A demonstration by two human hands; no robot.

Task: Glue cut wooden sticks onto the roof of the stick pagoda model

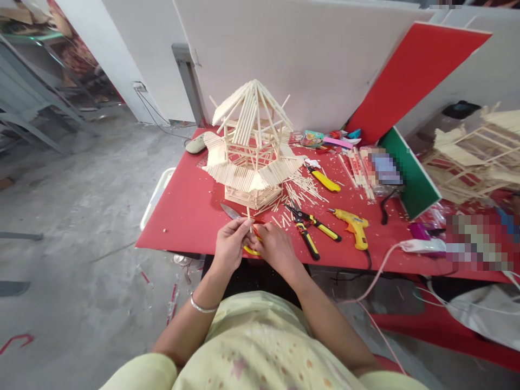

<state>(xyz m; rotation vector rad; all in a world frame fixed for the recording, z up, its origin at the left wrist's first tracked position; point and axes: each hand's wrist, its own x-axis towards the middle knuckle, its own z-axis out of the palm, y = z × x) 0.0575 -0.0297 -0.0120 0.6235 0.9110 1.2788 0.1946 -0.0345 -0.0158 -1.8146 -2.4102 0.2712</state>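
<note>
My left hand (232,238) is closed in a pinch on a short thin wooden stick (248,212) at the table's front edge. My right hand (276,245) meets it there with its fingers curled closed by the stick's lower end; what they grip is mostly hidden. Scissors with a yellow handle (252,251) lie under and between the hands, their blade (230,210) pointing away to the left. I cannot tell whether the right fingers hold them. Just beyond stands a pagoda model (254,181) of pale wooden sticks, with two tiers of slatted roof.
Loose sticks (303,187) litter the red table (179,208) right of the model. Yellow-handled pliers (327,179), black-and-yellow cutters (306,238) and a yellow glue gun (357,225) lie to the right. A green board (410,173) and another stick model (467,157) stand beyond.
</note>
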